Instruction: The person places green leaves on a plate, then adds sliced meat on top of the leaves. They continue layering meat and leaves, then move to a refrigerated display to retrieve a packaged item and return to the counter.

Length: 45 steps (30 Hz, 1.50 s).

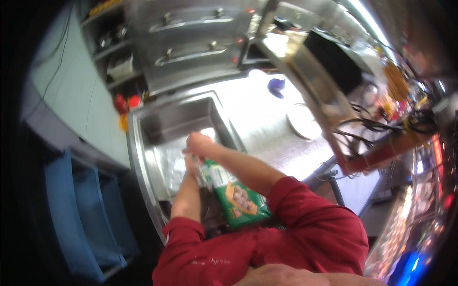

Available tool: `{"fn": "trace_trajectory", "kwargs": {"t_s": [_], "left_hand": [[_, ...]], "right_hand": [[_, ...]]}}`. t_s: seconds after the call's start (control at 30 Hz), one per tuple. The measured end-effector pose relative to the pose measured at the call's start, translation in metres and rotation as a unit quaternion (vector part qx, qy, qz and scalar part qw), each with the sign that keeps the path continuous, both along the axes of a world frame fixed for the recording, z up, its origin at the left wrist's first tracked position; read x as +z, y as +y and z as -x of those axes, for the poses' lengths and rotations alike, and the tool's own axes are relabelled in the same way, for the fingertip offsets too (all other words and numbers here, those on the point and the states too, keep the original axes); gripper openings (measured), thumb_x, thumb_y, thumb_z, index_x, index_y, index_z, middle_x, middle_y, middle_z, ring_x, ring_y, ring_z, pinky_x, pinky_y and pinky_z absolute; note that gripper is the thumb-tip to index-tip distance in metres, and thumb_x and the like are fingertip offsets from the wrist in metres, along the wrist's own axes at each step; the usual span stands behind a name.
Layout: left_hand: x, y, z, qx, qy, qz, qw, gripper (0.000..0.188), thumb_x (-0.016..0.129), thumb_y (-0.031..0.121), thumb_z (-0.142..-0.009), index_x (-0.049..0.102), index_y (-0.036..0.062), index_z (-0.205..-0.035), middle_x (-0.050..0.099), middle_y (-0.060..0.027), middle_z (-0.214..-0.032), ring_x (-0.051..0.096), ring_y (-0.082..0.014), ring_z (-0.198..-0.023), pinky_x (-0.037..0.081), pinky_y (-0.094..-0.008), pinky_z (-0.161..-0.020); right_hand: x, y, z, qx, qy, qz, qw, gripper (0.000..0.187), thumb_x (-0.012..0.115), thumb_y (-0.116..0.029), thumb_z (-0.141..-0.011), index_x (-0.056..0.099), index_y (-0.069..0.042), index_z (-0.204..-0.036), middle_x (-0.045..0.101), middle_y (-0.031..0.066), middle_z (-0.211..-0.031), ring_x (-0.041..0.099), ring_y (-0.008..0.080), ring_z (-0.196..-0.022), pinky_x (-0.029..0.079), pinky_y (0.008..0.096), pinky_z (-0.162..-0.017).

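Observation:
Over the metal sink, my two hands meet close together. My right hand is closed in a pinch, and what it grips is too small and blurred to name. Just below it is my left hand, its fingers partly hidden behind the right one and smeared. A green printed package with a picture of round pale food leans on the sink's near right edge, its upper end close to my hands and partly under my right forearm. Beneath and left of my hands, clear crumpled plastic lies in the basin.
A steel counter extends right of the sink, holding a round white plate and a dark blue item. A metal-framed shelf with cables juts in at right. Blue shelving stands at lower left. Red and yellow items sit behind the sink's left corner.

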<state>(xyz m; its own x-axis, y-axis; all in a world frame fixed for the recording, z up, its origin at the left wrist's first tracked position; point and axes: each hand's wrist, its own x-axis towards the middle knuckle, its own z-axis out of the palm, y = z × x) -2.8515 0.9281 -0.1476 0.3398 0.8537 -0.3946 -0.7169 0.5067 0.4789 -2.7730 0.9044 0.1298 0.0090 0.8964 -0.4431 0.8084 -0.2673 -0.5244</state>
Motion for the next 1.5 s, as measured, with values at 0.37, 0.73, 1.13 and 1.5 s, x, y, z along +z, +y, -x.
{"fn": "trace_trajectory", "kwargs": {"t_s": [0.37, 0.73, 1.13, 1.5], "left_hand": [[0.053, -0.026, 0.123, 0.017, 0.746, -0.352, 0.565, 0.035, 0.055, 0.005, -0.077, 0.062, -0.005, -0.11, 0.066, -0.0297, -0.097, 0.062, -0.0509, -0.097, 0.049, -0.0524, -0.086], [0.205, -0.202, 0.156, -0.025, 0.885, -0.285, 0.367, 0.027, 0.051, 0.02, -0.098, 0.07, 0.0078, -0.113, 0.071, -0.0203, -0.11, 0.067, -0.0436, -0.101, 0.052, -0.0519, -0.085], [0.209, -0.509, -0.364, -0.308, 0.526, -0.741, 0.282, 0.017, 0.049, 0.006, -0.092, 0.059, -0.0073, -0.093, 0.06, -0.0298, -0.097, 0.058, -0.047, -0.094, 0.045, -0.0537, -0.081], [0.338, -0.897, -0.7, -0.575, 0.054, -0.681, 0.449, 0.027, 0.057, 0.018, -0.102, 0.072, 0.0008, -0.114, 0.077, -0.0118, -0.1, 0.073, -0.0227, -0.098, 0.055, -0.0317, -0.089]], "right_hand": [[-0.081, -0.041, -0.011, -0.238, 0.057, -0.372, 0.895, 0.01, 0.067, -0.009, -0.074, 0.075, -0.004, -0.078, 0.071, 0.0185, -0.082, 0.071, 0.0368, -0.081, 0.057, 0.0475, -0.075], [-0.021, -0.446, -0.275, -0.192, 0.046, -0.318, 0.927, 0.034, 0.059, 0.004, -0.076, 0.073, -0.005, -0.106, 0.072, 0.0214, -0.102, 0.069, 0.0407, -0.098, 0.056, 0.0449, -0.083], [-0.121, -1.111, -0.394, -0.717, -0.086, -0.026, 0.691, 0.015, 0.062, -0.013, -0.086, 0.071, -0.008, -0.096, 0.071, 0.022, -0.097, 0.069, 0.0412, -0.088, 0.055, 0.05, -0.076], [0.096, -1.292, -0.532, -0.651, 0.204, -0.45, 0.576, 0.034, 0.06, -0.025, -0.102, 0.068, 0.0, -0.123, 0.071, 0.0122, -0.121, 0.069, 0.0246, -0.112, 0.056, 0.0362, -0.094]]}}
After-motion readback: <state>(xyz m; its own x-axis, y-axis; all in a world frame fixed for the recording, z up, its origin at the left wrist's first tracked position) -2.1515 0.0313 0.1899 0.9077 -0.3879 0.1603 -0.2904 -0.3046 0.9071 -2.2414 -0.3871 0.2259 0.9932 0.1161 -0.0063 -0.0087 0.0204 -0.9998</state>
